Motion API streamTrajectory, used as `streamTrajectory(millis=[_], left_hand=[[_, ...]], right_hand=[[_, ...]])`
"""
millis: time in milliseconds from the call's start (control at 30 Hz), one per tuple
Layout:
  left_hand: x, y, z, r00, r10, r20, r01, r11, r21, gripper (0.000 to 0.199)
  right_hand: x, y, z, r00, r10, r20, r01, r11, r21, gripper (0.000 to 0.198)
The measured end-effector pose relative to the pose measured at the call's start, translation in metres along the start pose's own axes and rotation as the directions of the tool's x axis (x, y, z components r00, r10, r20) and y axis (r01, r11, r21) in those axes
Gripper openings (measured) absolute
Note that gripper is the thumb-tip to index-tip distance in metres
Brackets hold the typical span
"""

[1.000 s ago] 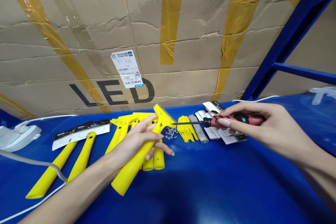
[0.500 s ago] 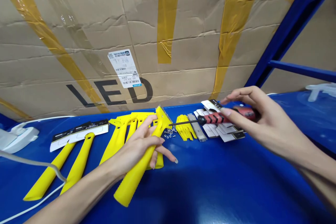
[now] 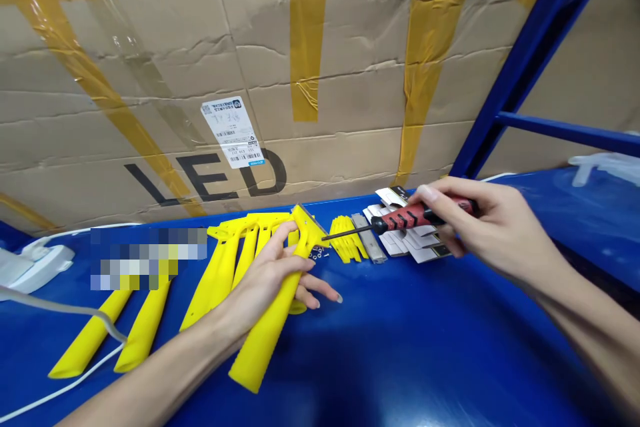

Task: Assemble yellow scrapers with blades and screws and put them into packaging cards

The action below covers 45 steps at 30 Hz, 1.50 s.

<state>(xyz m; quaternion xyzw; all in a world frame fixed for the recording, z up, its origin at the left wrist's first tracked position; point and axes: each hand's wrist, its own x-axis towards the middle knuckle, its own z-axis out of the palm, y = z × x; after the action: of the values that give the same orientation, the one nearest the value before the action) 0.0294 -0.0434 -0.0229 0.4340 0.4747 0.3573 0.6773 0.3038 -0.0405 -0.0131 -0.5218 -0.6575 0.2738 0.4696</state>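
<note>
My left hand grips a yellow plastic scraper by its handle, head tilted up and away from me above the blue table. In my right hand is a red-and-black screwdriver; its thin shaft points left and its tip touches the scraper's head near the top. Small silver screws lie on the table just under the scraper head.
More yellow scraper handles and two finished scrapers lie to the left. Yellow plates, a metal blade and packaging cards sit at the back. A taped cardboard box stands behind, a blue rack post at right, a white cable at left.
My right hand has closed its fingers around the screwdriver and shifted slightly left. The scraper in my left hand has tipped a little, its handle end swinging right.
</note>
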Motion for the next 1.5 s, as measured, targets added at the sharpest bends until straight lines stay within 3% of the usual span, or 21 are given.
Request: streamTrajectory(millis=[100, 267, 367, 467, 567, 700, 800, 900, 1000, 1100, 1167, 1233, 1300, 1500], left_hand=[[-0.002, 0.0, 0.002, 1.0, 0.0, -0.025, 0.0, 1.0, 0.006, 0.085], [-0.007, -0.002, 0.003, 0.999, 0.01, -0.049, -0.006, 0.997, 0.076, 0.083], [-0.008, -0.005, 0.002, 0.998, 0.012, -0.064, -0.007, 0.997, 0.072, 0.084], [-0.007, -0.006, 0.0, 0.998, 0.021, -0.063, -0.019, 0.999, 0.041, 0.088], [-0.007, -0.005, 0.0, 0.997, 0.012, -0.073, -0.011, 1.0, 0.021, 0.09], [-0.004, -0.003, 0.001, 0.996, -0.021, -0.083, 0.016, 0.998, -0.057, 0.092], [-0.001, -0.003, 0.0, 0.995, -0.036, -0.089, 0.026, 0.994, -0.11, 0.094], [0.002, -0.003, -0.002, 0.995, -0.068, -0.074, 0.056, 0.987, -0.149, 0.094], [0.003, -0.006, -0.005, 0.995, -0.079, -0.062, 0.068, 0.984, -0.165, 0.092], [0.004, -0.009, -0.006, 0.996, -0.069, -0.055, 0.059, 0.982, -0.179, 0.093], [0.004, -0.01, -0.007, 0.996, -0.068, -0.052, 0.058, 0.982, -0.181, 0.093], [0.004, -0.01, -0.006, 0.996, -0.069, -0.064, 0.057, 0.983, -0.174, 0.09], [0.004, -0.01, -0.004, 0.995, -0.064, -0.081, 0.05, 0.985, -0.164, 0.084], [-0.001, -0.004, 0.003, 0.994, -0.052, -0.095, 0.041, 0.993, -0.112, 0.056]], right_hand=[[-0.001, 0.001, 0.001, 0.996, -0.091, -0.01, 0.092, 0.993, 0.07, 0.037], [0.0, 0.002, 0.004, 1.0, -0.025, -0.007, 0.026, 0.999, 0.038, 0.029], [0.0, 0.003, 0.005, 0.998, -0.031, 0.048, 0.025, 0.991, 0.128, 0.043], [0.0, 0.004, 0.005, 0.997, 0.041, 0.061, -0.05, 0.984, 0.169, 0.038], [0.001, 0.006, 0.003, 0.999, -0.021, 0.025, 0.016, 0.984, 0.18, 0.048], [0.001, 0.005, 0.001, 1.0, -0.014, -0.004, 0.014, 0.994, 0.11, 0.032], [-0.001, 0.002, 0.002, 0.997, -0.079, -0.016, 0.08, 0.995, 0.063, 0.044], [-0.003, -0.002, 0.004, 0.999, -0.052, -0.013, 0.052, 0.999, 0.011, 0.038], [-0.003, -0.004, 0.006, 0.993, -0.115, -0.021, 0.116, 0.992, 0.039, 0.046], [-0.003, -0.004, 0.006, 0.998, -0.053, -0.022, 0.054, 0.998, 0.041, 0.035], [-0.004, -0.004, 0.005, 0.998, -0.059, -0.03, 0.061, 0.997, 0.056, 0.039], [-0.004, -0.003, 0.005, 0.997, -0.083, -0.012, 0.083, 0.992, 0.098, 0.047], [-0.004, -0.003, 0.004, 0.999, -0.05, -0.013, 0.051, 0.996, 0.072, 0.04], [-0.004, -0.004, 0.006, 0.995, -0.085, -0.06, 0.088, 0.995, 0.044, 0.05]])
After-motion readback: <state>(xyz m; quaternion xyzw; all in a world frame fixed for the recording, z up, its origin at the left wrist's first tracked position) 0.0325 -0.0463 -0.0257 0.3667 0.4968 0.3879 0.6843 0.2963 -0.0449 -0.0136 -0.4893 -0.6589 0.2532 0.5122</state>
